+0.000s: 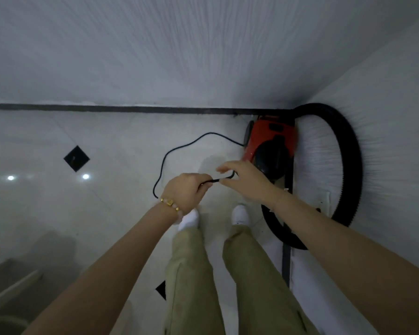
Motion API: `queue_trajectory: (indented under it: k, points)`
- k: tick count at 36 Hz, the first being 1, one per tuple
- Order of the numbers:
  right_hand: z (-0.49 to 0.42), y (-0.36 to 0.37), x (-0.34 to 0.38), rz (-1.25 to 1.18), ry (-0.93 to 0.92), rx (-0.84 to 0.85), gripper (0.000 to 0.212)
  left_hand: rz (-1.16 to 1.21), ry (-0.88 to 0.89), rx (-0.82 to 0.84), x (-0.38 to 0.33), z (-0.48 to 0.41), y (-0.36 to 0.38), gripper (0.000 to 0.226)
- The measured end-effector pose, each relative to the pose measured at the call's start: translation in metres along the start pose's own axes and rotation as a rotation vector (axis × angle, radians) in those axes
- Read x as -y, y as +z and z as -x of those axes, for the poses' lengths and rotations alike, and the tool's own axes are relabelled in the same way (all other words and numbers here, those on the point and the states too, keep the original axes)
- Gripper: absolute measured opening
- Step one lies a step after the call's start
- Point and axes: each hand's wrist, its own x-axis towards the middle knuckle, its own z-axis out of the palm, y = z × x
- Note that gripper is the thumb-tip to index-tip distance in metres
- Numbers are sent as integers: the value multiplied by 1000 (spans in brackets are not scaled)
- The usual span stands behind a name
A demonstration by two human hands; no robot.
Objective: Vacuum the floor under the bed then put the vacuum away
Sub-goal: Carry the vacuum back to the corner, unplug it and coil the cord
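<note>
Cord (pixel 213 181) clenched in left grip (pixel 186 189), pinched by right grip (pixel 244 180).

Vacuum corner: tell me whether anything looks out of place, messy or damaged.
The cord is unwound, snaking in a loose loop over the floor from the vacuum to the left hand and right hand holding it. The hose bulges wide against the wall. No spill or damage shows.

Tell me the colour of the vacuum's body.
The vacuum is red with a black top; head view shows it.
</note>
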Motion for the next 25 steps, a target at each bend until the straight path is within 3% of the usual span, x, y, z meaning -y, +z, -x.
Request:
queue_trajectory:
  k: [6, 9, 14, 19, 21, 25]
  points:
    - [-1, -3, 24, -98, 85, 43, 21, 133, 17, 44, 14, -19, -31, 23]
    - [-7, -11, 34, -322, 111, -26, 15, 171, 32, 54, 27, -37, -44, 21]
    - [-7, -27, 27, -725, 204, -302, 32, 252, -90, 85, 77, -60, -74, 16]
    - [13, -60, -4, -1314, 341, -698, 60, 89, -283, 146, 158, -66, -107, 16]
    - [27, -71, -14, -1381, 426, -846, 55, 38, -332, 104, 186, -66, -123, 14]
    - [35, -78, -25, -1405, 566, -1007, 30, -67, -268, 57, 212, -80, -152, 20]
